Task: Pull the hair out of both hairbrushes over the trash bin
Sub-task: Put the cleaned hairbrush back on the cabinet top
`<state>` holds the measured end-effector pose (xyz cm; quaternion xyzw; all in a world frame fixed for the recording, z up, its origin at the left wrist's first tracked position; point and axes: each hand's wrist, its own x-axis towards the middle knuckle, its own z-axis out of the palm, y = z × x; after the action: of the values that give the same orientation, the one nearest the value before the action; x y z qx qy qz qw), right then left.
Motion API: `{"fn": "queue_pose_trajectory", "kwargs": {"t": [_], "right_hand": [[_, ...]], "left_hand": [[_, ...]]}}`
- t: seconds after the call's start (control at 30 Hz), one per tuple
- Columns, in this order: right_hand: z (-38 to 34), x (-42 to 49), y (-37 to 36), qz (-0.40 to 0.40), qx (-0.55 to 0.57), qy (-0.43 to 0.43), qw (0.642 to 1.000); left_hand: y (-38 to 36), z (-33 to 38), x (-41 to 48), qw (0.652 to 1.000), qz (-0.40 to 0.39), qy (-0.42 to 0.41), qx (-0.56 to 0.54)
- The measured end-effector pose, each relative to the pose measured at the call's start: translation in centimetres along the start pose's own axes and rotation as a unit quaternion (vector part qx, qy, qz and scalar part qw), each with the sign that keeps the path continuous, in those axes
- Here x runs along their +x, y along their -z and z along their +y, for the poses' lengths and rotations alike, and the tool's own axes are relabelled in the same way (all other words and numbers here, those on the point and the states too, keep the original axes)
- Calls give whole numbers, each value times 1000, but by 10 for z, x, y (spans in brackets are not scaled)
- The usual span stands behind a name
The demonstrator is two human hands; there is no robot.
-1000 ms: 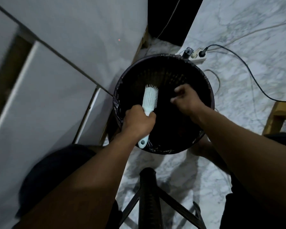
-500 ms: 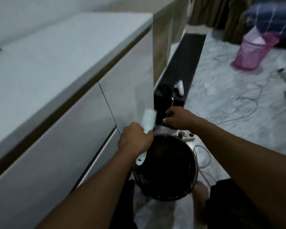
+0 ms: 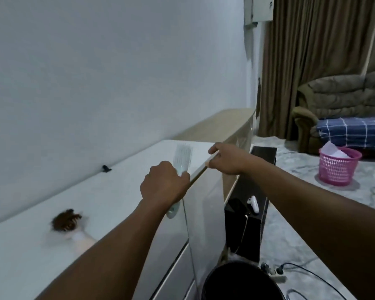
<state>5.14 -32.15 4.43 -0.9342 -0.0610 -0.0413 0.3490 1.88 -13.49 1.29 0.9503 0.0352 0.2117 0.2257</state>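
Note:
My left hand (image 3: pixel 165 185) is shut on the handle of a pale white hairbrush (image 3: pixel 183 155). It holds the brush upright above the front edge of the white cabinet top (image 3: pixel 121 191). Just right of the brush head, my right hand (image 3: pixel 227 161) has its fingers curled together, and nothing shows in them. A second brush (image 3: pixel 66 221), blurred and matted with brown hair, lies on the cabinet top at the left. The black trash bin (image 3: pixel 240 282) stands on the floor at the bottom edge, below both hands.
A low black shelf (image 3: pixel 262 152) with a white device (image 3: pixel 253 204) on it stands right of the cabinet. A power strip and cables (image 3: pixel 275 272) lie beside the bin. Farther right are a pink basket (image 3: pixel 338 167) and a sofa (image 3: pixel 338 94).
The view has swung up from the bin to the cabinet top. Both hands rose away from the bin, the left still holding the white brush, and the second brush came into sight.

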Motion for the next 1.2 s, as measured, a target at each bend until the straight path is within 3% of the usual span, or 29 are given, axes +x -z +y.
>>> {"fn": "queue_pose_trajectory", "kwargs": {"t": [0.23, 0.57, 1.2], "right_hand": [[-75, 11, -6, 1, -15, 60, 998], [-124, 55, -77, -76, -79, 105, 988], [-128, 75, -159, -172, -123, 100, 972]], "left_hand": [[54, -41, 12, 997, 38, 56, 25], [61, -118, 28, 987, 27, 153, 49], [33, -164, 28, 975, -40, 131, 174]]}}
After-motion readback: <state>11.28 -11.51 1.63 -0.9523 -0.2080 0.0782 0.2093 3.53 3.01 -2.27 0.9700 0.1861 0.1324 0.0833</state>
